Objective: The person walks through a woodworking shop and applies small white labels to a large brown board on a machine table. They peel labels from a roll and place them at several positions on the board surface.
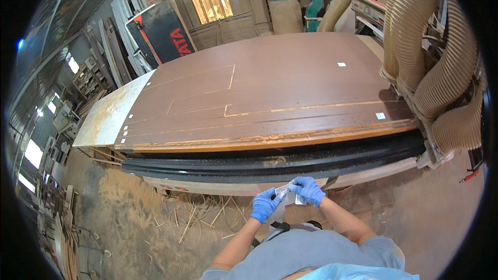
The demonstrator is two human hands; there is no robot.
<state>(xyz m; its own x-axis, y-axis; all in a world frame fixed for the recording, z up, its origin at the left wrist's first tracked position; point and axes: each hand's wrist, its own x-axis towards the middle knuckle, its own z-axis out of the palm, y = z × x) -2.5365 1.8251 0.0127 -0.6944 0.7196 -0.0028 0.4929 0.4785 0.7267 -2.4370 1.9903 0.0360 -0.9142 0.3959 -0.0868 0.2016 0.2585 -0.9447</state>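
Note:
Both my hands wear blue gloves and meet in front of my body, just short of the machine's near edge. My left hand [265, 205] is closed, pinching a strip of white labels [278, 211] that hangs down between my hands. My right hand [307, 191] is closed on the same strip at its upper part, where a printed label [281, 190] shows between the fingertips. Another printed piece dangles below the right fingers. Beyond them lies a large brown panel [280, 80] with cut outlines and several small white labels, one of them a label [380, 116] at its near right.
The machine's black front rail [223, 167] runs along the panel's near side. Thick ribbed dust hoses [415, 26] rise on the right. A pale board [111, 106] adjoins the panel's left end. Sawdust and thin wood offcuts [189, 223] litter the floor at the left.

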